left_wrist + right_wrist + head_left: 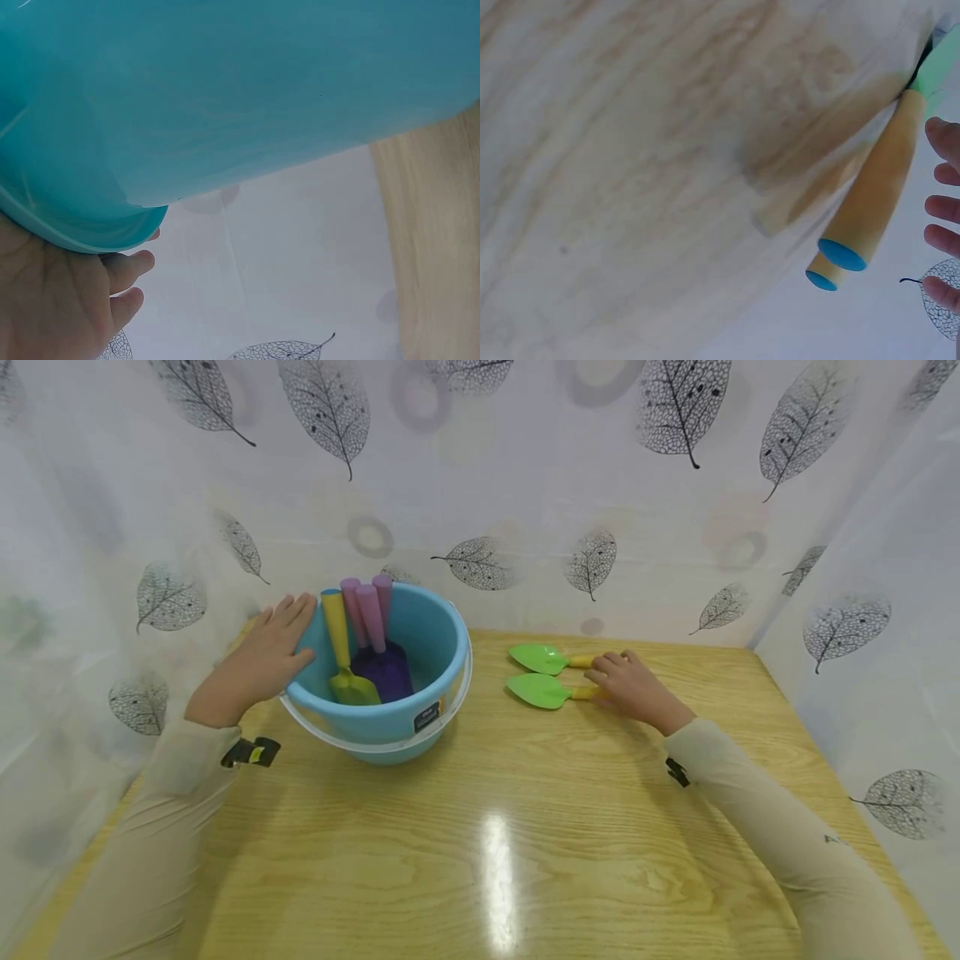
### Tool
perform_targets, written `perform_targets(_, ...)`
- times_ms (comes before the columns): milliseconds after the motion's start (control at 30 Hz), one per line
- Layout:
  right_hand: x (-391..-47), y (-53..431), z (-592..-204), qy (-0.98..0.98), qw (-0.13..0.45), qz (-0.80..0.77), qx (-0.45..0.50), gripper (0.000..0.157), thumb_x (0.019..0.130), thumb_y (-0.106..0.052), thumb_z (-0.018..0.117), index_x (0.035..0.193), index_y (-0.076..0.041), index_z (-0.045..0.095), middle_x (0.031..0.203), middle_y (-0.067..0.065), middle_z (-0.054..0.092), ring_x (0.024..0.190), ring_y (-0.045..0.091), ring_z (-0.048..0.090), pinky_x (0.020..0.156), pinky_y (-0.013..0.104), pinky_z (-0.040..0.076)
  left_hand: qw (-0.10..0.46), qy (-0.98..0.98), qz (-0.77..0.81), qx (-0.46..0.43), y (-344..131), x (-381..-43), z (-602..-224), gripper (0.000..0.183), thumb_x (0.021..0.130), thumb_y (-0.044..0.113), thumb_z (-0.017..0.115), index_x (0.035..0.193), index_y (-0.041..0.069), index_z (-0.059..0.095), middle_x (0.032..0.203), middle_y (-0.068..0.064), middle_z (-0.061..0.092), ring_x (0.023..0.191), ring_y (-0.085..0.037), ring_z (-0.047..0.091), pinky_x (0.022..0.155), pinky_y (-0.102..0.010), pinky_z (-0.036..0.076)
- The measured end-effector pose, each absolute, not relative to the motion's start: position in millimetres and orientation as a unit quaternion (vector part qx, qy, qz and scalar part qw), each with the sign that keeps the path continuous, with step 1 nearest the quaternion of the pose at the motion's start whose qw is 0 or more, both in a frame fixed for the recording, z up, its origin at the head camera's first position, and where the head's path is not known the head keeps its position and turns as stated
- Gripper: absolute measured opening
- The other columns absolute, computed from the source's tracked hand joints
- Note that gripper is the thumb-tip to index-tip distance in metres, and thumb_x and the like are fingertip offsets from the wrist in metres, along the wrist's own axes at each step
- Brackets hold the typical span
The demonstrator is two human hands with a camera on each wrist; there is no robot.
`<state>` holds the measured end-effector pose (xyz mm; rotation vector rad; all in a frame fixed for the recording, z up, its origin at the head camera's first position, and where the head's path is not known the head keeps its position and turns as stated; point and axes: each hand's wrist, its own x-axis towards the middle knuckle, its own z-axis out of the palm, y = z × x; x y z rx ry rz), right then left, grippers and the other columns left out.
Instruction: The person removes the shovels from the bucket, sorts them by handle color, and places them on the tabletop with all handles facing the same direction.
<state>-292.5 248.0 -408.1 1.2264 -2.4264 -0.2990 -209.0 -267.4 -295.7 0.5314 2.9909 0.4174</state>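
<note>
My left hand rests on the left rim of a light blue bucket, its fingers stretched along the edge. In the left wrist view the palm lies against the rim, below the bucket's wall. Two toy trowels with green blades and yellow handles lie side by side to the right, the far trowel behind the near trowel. Over their handle ends hovers my right hand. The right wrist view shows its spread fingers beside a yellow handle, not wrapped around it.
Inside the bucket stand a yellow-handled green trowel and several pink-handled tools with dark purple blades. A white carrying handle hangs along the bucket's front. The wooden table ends at a leaf-print curtain behind and at both sides.
</note>
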Motion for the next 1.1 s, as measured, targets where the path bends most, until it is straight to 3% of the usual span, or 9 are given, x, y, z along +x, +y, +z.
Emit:
perform_targets(500,-295,241,-360,-0.840,0.268,-0.113,0.459,0.045,0.071,-0.029,0.080,0.102,-0.003,0.061,0.094,0.015,0.063,0.088,0.032,0.060,0.077,0.051,0.049,0.038,0.976,0.130,0.171,-266,-209,-295,0.067,0.099,0.020,0.034,0.147,-0.007,-0.003,0.155,-0.028,-0.003,0.143,-0.044,-0.008,0.115,-0.059,-0.003)
perform_targets(667,-294,233,-338,-0.838,0.270,-0.118,0.460,0.047,0.073,-0.031,0.079,0.106,-0.003,0.061,0.096,0.015,0.064,0.089,0.033,0.060,0.079,0.051,0.048,0.039,0.975,0.131,0.172,-266,-209,-295,0.067,0.099,0.020,0.034,0.147,-0.008,-0.003,0.154,-0.028,-0.004,0.143,-0.044,-0.009,0.115,-0.059,-0.004)
perform_targets(1100,-287,191,-283,-0.827,0.256,-0.134,0.482,0.035,0.080,-0.027,0.073,0.105,-0.005,0.062,0.098,0.015,0.064,0.093,0.033,0.059,0.084,0.051,0.047,0.029,0.975,0.135,0.175,-268,-210,-297,0.067,0.099,0.019,0.037,0.147,-0.008,-0.001,0.155,-0.028,-0.003,0.143,-0.045,-0.007,0.115,-0.060,-0.003)
